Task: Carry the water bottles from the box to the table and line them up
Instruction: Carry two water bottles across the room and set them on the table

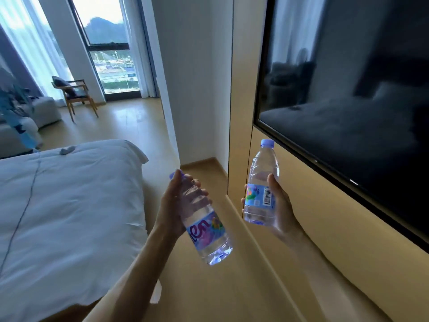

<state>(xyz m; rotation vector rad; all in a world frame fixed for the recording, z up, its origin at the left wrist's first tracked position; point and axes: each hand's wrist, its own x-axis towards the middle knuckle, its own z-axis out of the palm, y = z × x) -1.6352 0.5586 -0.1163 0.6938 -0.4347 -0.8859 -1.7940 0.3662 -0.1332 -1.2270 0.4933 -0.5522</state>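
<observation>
I carry two clear water bottles with lilac caps and colourful labels. My left hand [173, 205] grips the upper part of one bottle [206, 231], which tilts with its base toward me and to the right. My right hand [277, 205] holds the other bottle [261, 187] upright around its labelled middle, the barcode facing me. Both bottles are in the air above the floor, a short gap apart. Neither the box nor the table is in view.
A bed with a white duvet [69, 205] fills the left. On the right a wooden wall panel [325, 228] carries a dark television [348, 89]. A wooden floor aisle [209, 287] runs between them toward a chair [74, 91], a sofa and a window.
</observation>
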